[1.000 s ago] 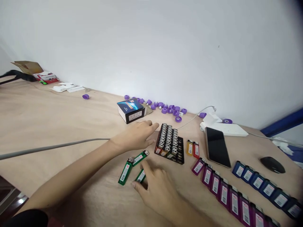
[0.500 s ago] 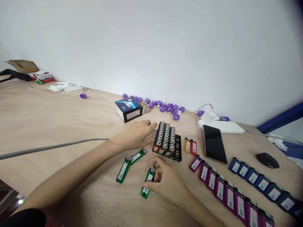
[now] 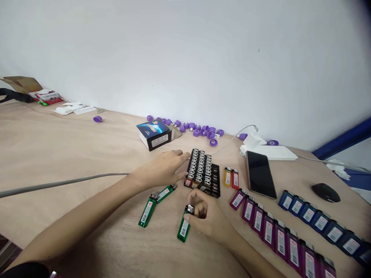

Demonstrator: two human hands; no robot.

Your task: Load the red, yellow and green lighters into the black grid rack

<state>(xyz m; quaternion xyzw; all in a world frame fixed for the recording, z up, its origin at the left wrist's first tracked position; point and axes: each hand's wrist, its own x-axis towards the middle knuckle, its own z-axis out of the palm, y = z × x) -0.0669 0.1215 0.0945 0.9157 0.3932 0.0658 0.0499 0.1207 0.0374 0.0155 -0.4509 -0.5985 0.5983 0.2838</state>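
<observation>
A black tray (image 3: 215, 189) holds rows of upright lighters (image 3: 199, 166) with metal tops, and its right part has bare slots. My left hand (image 3: 162, 166) grips the tray's left side, thumb near the front and fingers toward the back. In front of the tray, my right hand (image 3: 211, 216) pinches a green lighter (image 3: 183, 227) by thumb and fingers, metal top pointing away from me. Two more green lighters lie left of it: one nearer me (image 3: 147, 211), the other (image 3: 165, 193) behind, partly under my left wrist's side. A yellow lighter (image 3: 227, 177) and a red lighter (image 3: 234, 179) lie right of the tray.
Purple lighters (image 3: 268, 227) and blue lighters (image 3: 308, 214) lie in rows at right. Behind them are a phone (image 3: 261, 173), mouse (image 3: 325, 192) and power strip (image 3: 278, 152). A blue box (image 3: 155, 133) and several purple caps (image 3: 197, 132) stand toward the wall; a grey cable (image 3: 63, 181) runs left.
My right hand has shifted slightly right with the green lighter, its fingers now nearer the lighter's top end. My left hand stays at the tray. The view has moved a little.
</observation>
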